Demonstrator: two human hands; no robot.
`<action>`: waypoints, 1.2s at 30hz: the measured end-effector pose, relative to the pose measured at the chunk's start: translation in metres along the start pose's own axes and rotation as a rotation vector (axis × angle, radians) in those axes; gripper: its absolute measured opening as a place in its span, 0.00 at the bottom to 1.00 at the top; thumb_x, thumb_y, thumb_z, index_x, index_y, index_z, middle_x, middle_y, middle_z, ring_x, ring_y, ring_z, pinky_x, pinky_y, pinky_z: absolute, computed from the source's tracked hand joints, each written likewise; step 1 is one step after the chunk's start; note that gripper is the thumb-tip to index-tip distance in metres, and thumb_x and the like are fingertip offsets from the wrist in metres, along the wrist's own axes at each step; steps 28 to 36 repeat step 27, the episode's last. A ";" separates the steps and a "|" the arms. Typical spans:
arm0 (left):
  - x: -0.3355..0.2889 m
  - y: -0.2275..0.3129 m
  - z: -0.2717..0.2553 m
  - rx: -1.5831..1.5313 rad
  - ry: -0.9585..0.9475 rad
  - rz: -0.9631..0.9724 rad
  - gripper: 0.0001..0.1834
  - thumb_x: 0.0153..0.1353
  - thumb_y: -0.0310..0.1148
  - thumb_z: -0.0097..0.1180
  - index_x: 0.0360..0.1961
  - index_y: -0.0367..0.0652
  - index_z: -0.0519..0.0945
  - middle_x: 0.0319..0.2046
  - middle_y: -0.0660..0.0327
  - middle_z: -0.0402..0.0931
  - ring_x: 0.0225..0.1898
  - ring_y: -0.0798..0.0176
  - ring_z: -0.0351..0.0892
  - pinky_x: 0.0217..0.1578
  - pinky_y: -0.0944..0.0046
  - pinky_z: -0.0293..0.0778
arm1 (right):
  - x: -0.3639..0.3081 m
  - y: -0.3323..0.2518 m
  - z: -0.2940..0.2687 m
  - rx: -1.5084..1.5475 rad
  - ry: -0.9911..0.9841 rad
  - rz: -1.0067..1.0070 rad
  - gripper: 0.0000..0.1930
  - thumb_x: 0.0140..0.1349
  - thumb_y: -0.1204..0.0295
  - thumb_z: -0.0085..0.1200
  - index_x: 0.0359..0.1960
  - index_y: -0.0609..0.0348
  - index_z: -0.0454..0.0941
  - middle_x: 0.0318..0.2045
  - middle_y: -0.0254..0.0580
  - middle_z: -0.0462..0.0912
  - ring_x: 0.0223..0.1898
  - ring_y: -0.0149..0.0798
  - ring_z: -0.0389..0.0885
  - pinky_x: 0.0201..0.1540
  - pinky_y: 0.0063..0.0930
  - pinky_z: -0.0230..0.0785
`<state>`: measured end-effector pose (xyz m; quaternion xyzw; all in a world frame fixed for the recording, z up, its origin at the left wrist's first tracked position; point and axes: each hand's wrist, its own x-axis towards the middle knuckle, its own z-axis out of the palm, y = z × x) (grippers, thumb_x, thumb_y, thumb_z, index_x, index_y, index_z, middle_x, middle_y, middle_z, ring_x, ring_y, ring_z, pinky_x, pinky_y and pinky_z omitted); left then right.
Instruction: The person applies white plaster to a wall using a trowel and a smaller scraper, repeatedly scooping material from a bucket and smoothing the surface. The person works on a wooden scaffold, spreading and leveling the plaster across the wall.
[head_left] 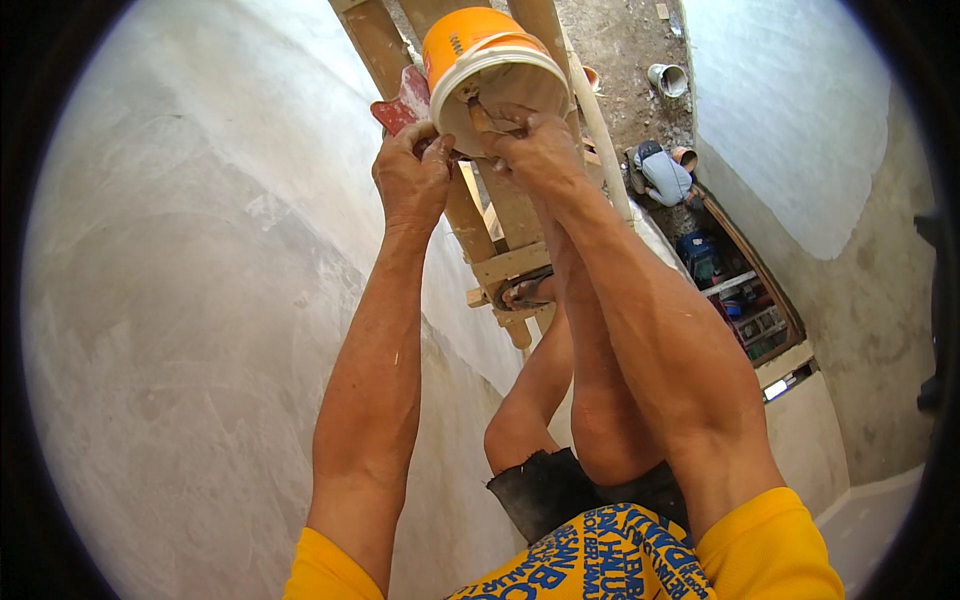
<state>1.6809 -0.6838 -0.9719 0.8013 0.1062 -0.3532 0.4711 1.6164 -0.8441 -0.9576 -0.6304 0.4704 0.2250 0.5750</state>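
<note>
An orange bucket (470, 32) with a white rim tips toward me above the scaffold planks; pale paste coats its inside. My left hand (413, 175) is closed at the left side of the rim. A red flat-bladed tool (404, 102), smeared with white, sticks up from between its thumb and fingers. Over the near right part of the rim, my right hand (535, 150) is closed on a scraper (480, 117) whose tan, narrow part reaches into the bucket. The fingers hide the rest of that scraper. White residue marks the fingertips.
A smooth, pale plastered wall (200, 300) rises on my left. My foot (527, 292) rests on the wooden scaffold (510, 262), high above the floor. Far below, a bent-over person (663, 175) is beside a pail, with another white bucket (668, 80) nearby and an opening (745, 290) holding stored items.
</note>
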 end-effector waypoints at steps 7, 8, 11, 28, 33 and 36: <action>0.010 -0.004 -0.018 0.130 0.147 0.052 0.12 0.59 0.31 0.69 0.41 0.34 0.87 0.36 0.55 0.83 0.40 0.58 0.85 0.47 0.61 0.79 | -0.029 -0.008 -0.040 0.167 -0.206 0.061 0.22 0.63 0.68 0.65 0.56 0.67 0.81 0.38 0.38 0.86 0.30 0.25 0.77 0.33 0.21 0.71; 0.009 -0.003 -0.024 0.147 0.173 0.057 0.12 0.59 0.30 0.69 0.41 0.35 0.87 0.37 0.55 0.83 0.40 0.58 0.84 0.47 0.61 0.79 | -0.035 -0.011 -0.047 0.159 -0.231 0.068 0.21 0.64 0.68 0.65 0.56 0.66 0.81 0.38 0.38 0.86 0.31 0.25 0.77 0.34 0.20 0.71; 0.004 0.000 -0.048 0.192 0.286 0.228 0.11 0.58 0.24 0.65 0.43 0.37 0.83 0.38 0.57 0.82 0.38 0.58 0.82 0.46 0.61 0.78 | -0.049 -0.019 -0.062 0.152 -0.262 0.075 0.21 0.64 0.67 0.65 0.56 0.65 0.81 0.39 0.36 0.86 0.32 0.24 0.76 0.36 0.18 0.69; -0.019 0.038 -0.108 -0.907 0.032 -0.005 0.41 0.60 0.16 0.51 0.74 0.47 0.55 0.58 0.46 0.75 0.52 0.61 0.81 0.51 0.62 0.83 | -0.063 -0.012 -0.096 0.278 -0.360 -0.142 0.24 0.65 0.70 0.63 0.60 0.65 0.71 0.51 0.38 0.80 0.48 0.27 0.78 0.56 0.26 0.70; -0.019 0.038 -0.108 -0.907 0.032 -0.005 0.41 0.60 0.16 0.51 0.74 0.47 0.55 0.58 0.46 0.75 0.52 0.61 0.81 0.51 0.62 0.83 | -0.063 -0.012 -0.096 0.278 -0.360 -0.142 0.24 0.65 0.70 0.63 0.60 0.65 0.71 0.51 0.38 0.80 0.48 0.27 0.78 0.56 0.26 0.70; -0.019 0.038 -0.108 -0.907 0.032 -0.005 0.41 0.60 0.16 0.51 0.74 0.47 0.55 0.58 0.46 0.75 0.52 0.61 0.81 0.51 0.62 0.83 | -0.063 -0.012 -0.096 0.278 -0.360 -0.142 0.24 0.65 0.70 0.63 0.60 0.65 0.71 0.51 0.38 0.80 0.48 0.27 0.78 0.56 0.26 0.70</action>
